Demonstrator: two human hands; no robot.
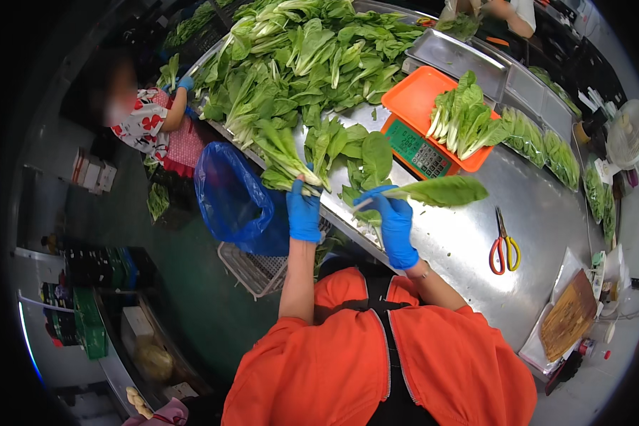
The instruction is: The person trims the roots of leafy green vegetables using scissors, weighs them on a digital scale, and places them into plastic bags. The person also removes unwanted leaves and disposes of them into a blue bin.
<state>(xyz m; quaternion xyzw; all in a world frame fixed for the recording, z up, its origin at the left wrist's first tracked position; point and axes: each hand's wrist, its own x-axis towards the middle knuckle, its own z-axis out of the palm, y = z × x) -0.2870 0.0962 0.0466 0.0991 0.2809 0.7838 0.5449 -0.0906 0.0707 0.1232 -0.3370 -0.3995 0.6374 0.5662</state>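
My left hand (304,213), in a blue glove, grips a small bunch of leafy greens (283,149) by the white stems near the table's edge. In my right hand (393,221), gloved alike, is a single long green leaf (447,191), pinched by its stem and pointing right. Loose leaves (375,160) lie on the steel table between and beyond the hands. Past them a large heap of greens (309,58) covers the far left. Several heads of greens (466,117) rest in the orange tray of a digital scale (418,152). Red-and-yellow-handled scissors (503,242) lie to the right.
A blue plastic bag (229,197) hangs open at the table's left edge, over a grey crate (253,274). A co-worker (157,125) stands at the left; another's arm shows at the top right. Bagged greens (562,160), a fan (628,136) and a wooden board (568,315) are at the right.
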